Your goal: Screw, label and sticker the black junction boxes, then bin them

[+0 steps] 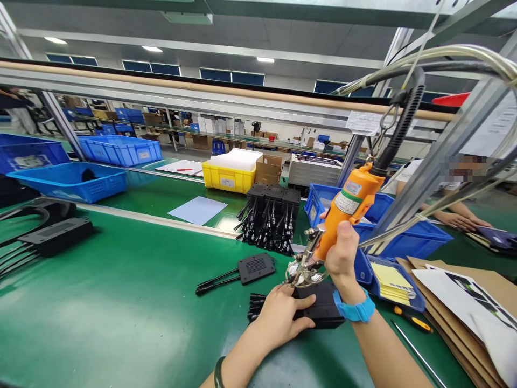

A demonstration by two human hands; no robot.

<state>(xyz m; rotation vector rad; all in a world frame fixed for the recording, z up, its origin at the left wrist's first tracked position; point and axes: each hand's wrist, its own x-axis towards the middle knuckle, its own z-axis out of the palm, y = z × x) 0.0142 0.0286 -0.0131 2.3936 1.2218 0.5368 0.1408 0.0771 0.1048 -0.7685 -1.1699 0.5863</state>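
Note:
My right hand (343,250) is wrapped round an orange electric screwdriver (348,202) that hangs from a hook and cable. The tool tilts down to the left, and its tip is hidden by a bundle of thin clear tubes near my left fingers. My left hand (283,312) holds a black plastic box (323,304) against the bench, thumb and fingers lying over its top and edge. Short black cable connectors (255,306) stick out of the box's left end. Just behind lies a smaller flat black box (256,268) with two cables pointing left.
Several black boxes with cables (272,215) are stacked behind. A yellow bin (228,178) and blue bins (68,180) stand beyond. At right are cardboard sheets (452,323), a hand screwdriver (414,319) and a blue tray (418,302). A co-worker's hands (460,215) rest farther right.

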